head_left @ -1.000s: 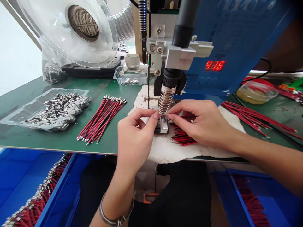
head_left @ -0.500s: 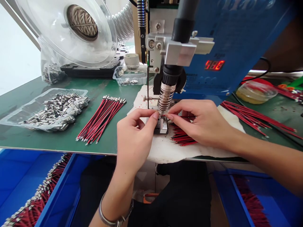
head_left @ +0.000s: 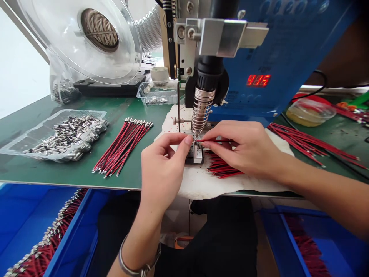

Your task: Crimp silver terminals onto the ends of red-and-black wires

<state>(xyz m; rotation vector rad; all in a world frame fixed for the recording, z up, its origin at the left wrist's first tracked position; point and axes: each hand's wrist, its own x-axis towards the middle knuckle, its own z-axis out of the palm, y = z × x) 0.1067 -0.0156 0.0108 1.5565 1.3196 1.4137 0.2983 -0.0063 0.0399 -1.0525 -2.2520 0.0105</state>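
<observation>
My right hand [head_left: 242, 148] pinches a red and black wire [head_left: 217, 141] between thumb and forefinger, its end pointing left over a small metal fixture [head_left: 198, 153]. Opposite it, my left hand [head_left: 164, 167] is closed in a pinch at the fixture's left side; whatever lies between its fingertips is hidden. Just above the fingertips is a soldering iron [head_left: 203, 102] with a coil spring around its lower part. Beneath my right hand, a bundle of red and black wires [head_left: 220, 166] rests on a white cloth [head_left: 196, 184].
Left on the green table lie wires with metal ends [head_left: 122, 146] and a clear tray [head_left: 17, 144] of small metal connectors. A blue machine [head_left: 259, 50] with a red display stands behind. Blue bins [head_left: 69, 234] with wires sit below the table edge. More wires [head_left: 308, 144] lie right.
The soldering iron and its clamp have risen away from the fixture. The red display's digits look different. Both hands stay almost in place, with the wire now showing more plainly.
</observation>
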